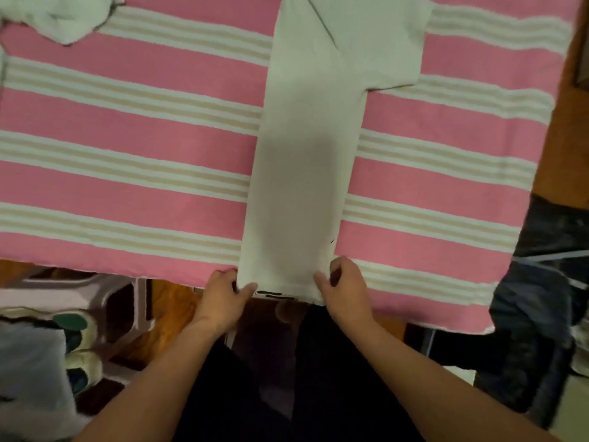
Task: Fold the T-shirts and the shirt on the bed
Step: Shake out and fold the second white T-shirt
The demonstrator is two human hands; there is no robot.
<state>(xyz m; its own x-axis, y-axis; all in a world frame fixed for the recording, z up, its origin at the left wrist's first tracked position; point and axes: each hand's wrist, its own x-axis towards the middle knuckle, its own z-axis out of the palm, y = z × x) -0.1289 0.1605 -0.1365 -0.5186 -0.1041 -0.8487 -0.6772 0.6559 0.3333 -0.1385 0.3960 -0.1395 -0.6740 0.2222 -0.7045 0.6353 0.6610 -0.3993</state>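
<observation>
- Left hand (224,290) pinches the near left hem corner of the T-shirt (306,161), thumb on top.
- Right hand (345,285) grips the near right hem corner, fingers curled.
- One pale T-shirt lies folded lengthwise on the bed (127,122); one more pale garment (60,15) lies far left of it.

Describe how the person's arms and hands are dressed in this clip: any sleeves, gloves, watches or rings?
Both forearms are bare up to the frame's edge, with no sleeve in view. The left hand and right hand wear no gloves, and no watch, bracelet or ring shows on either wrist or on the visible fingers.
</observation>
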